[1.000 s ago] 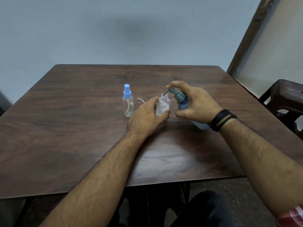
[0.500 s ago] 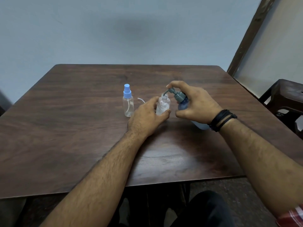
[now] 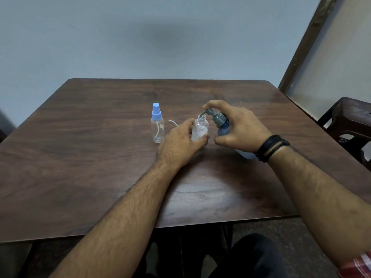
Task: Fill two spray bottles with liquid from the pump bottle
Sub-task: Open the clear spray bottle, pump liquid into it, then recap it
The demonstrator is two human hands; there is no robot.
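Step in hand: pumping liquid into the open spray bottle, mid-worktop, partly filled.
Left hand: curled around that bottle, steadying it.
Right hand: wrapped around the pump bottle, forefinger on the pump head, spout over the open neck.
Next move: likely more presses, spout kept aligned.
Capped spray bottle: left, apart, looks empty.
Hidden: pump bottle's body, behind the right hand; removed sprayer mostly hidden.

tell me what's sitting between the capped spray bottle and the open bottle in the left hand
In the head view, a thin white tube lies on the table between the capped spray bottle and the open bottle; the left hand fills the nearer part.
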